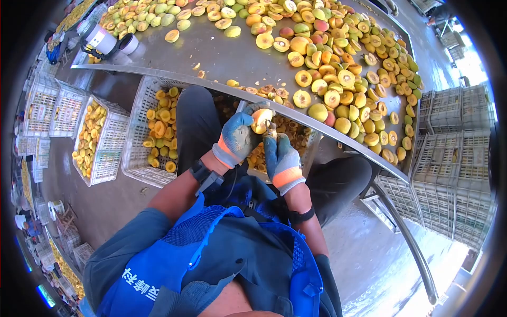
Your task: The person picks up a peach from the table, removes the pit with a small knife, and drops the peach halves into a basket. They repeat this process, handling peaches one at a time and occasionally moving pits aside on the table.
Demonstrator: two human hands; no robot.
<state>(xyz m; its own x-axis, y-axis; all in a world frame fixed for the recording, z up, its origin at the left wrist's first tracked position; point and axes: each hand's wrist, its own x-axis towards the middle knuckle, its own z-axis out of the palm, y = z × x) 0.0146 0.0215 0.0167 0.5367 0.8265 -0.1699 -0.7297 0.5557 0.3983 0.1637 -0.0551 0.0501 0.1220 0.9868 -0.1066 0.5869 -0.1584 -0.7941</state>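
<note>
A yellow peach half (261, 121) is in the fingers of my left hand (235, 138), which are closed around it just off the metal table's front edge. My right hand (284, 160) grips a small tool (272, 127), its dark tip right at the cut face of the peach; the rest of the tool is mostly hidden by the fingers. Both hands wear blue and orange gloves. Beneath them, between my knees, stands a crate holding fruit scraps (257, 159). More peach halves (346, 79), many with their pits showing, are heaped on the table beyond my right hand.
The metal table (227, 58) spans the front, its raised edge close to my knees. Left of my leg is a white crate (132, 132) of peach halves, with another full crate (112, 142) farther left. Stacked crates (449, 179) and a curved metal bar (412, 248) stand at right.
</note>
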